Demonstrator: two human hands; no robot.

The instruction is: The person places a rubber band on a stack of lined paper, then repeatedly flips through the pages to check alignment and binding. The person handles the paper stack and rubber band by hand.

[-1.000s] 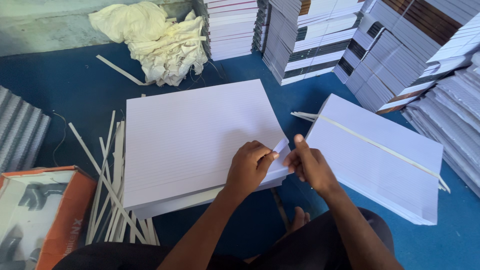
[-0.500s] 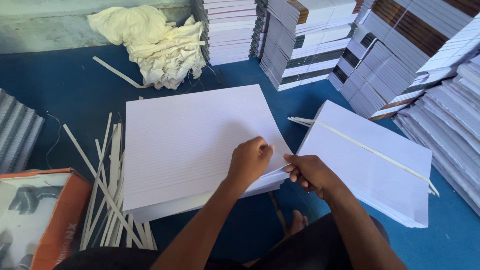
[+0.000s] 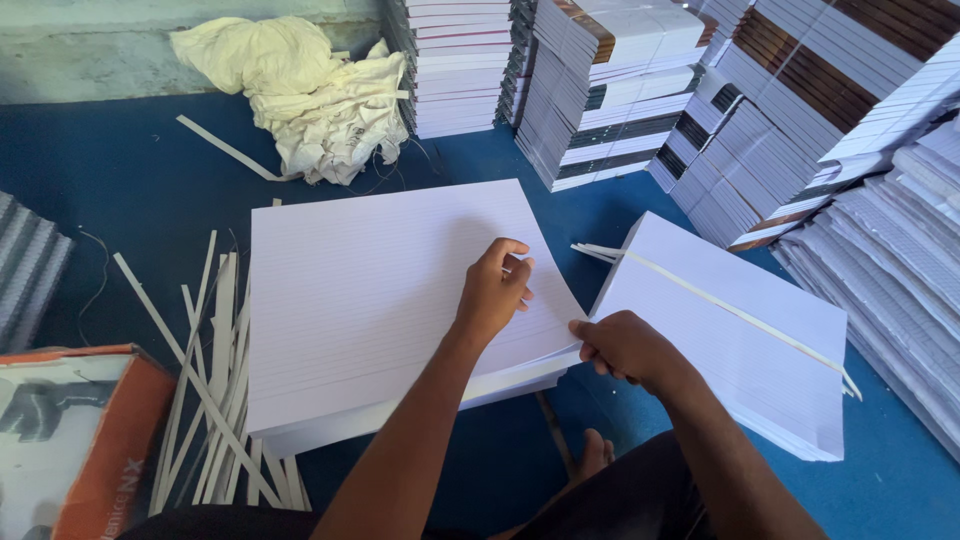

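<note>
A thick stack of white ruled sheets lies on the blue floor before me. My left hand rests on its top near the right edge, fingers curled against the sheets. My right hand pinches the stack's near right corner, where a few top sheets lift slightly. To the right lies a second white ruled stack with a thin white paper strip laid diagonally across it.
Several loose white paper strips lie left of the main stack. An orange and white box sits at bottom left. Crumpled white cloth lies at the back. Tall piles of bound notebooks line the back and right.
My left hand has slid up and away from the corner onto the stack's top. My right hand has kept its pinch on the corner sheets and drifted slightly right.
</note>
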